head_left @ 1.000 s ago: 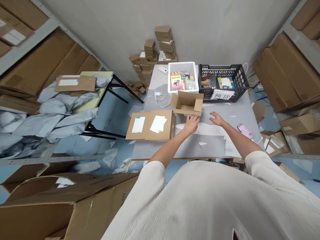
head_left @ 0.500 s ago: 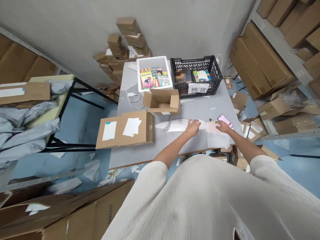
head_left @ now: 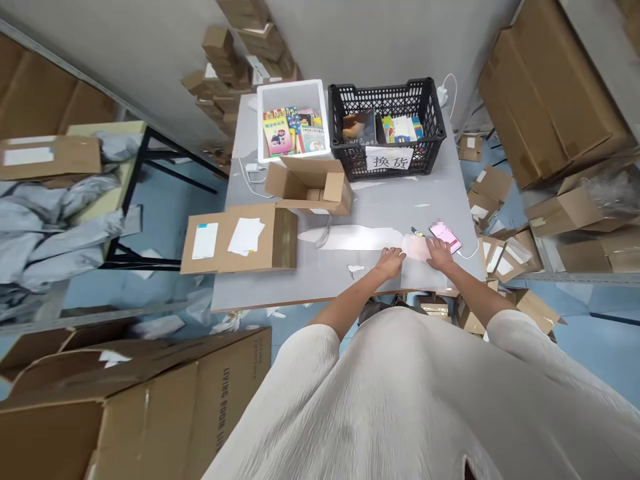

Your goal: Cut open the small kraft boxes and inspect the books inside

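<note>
A thin, translucent sheet with a pinkish upper part (head_left: pixel 415 247) lies on the grey table near its front edge. My left hand (head_left: pixel 391 263) rests at the sheet's left edge, fingers stretched out on the table. On the sheet's right side lies my right hand (head_left: pixel 440 255), fingers spread and pressing down. Just beyond it is a phone (head_left: pixel 445 237) with a pink screen and a white cable. A dark pen-like item (head_left: pixel 417 232) lies above the sheet. To the left of my left hand, a long white patch (head_left: pixel 353 237) stretches across the tabletop.
An open cardboard box (head_left: pixel 313 190) and a box with white papers on it (head_left: pixel 240 240) stand on the left of the table. Behind are a white bin (head_left: pixel 263 133) and a black crate (head_left: pixel 350 170), both holding books. Cardboard boxes (head_left: pixel 493 190) crowd the floor at right.
My left hand has moved off the white patch to the sheet's left edge. My right hand has opened flatter over the sheet's right side. The view has shifted slightly.
</note>
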Demonstrator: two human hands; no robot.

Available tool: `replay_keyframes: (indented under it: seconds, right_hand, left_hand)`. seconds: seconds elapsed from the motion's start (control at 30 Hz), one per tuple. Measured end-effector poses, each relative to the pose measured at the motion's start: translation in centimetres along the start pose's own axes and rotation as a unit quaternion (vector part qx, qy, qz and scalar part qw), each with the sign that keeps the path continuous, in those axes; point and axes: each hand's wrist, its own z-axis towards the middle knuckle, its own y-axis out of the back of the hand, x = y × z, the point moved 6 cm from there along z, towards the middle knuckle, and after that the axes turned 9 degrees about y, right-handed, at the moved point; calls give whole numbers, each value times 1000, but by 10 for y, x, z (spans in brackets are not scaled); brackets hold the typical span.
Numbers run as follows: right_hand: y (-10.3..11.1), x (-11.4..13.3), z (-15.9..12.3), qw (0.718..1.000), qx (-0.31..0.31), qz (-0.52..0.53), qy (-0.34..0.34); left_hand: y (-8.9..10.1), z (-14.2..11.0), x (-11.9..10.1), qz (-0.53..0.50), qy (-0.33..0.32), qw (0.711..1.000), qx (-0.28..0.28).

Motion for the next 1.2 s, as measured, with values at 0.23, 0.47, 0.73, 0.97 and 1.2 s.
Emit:
replay_keyframes:
  seconds: [0.23, 0.47, 0.73, 0.97, 1.2]
  right_hand:
    - [8, 5, 5, 999, -38, -17, 13]
    - [23, -3, 11, 996, -14, 92, 6]
    - [47, 10, 43, 958, -86, 272, -26]
    - [48, 85, 81, 926, -101, 362, -26]
    - [37, 140, 71, 962, -130, 241, -27]
  left_hand:
    - [-11, 1, 5, 10, 35, 999, 30]
    - [-7, 2, 11, -5, 45, 998, 37]
    - [27, -4, 50, -38, 115, 992, -32]
    - [49, -33, 107, -79, 209, 971, -82]
    - [32, -62, 140, -90, 233, 967, -52]
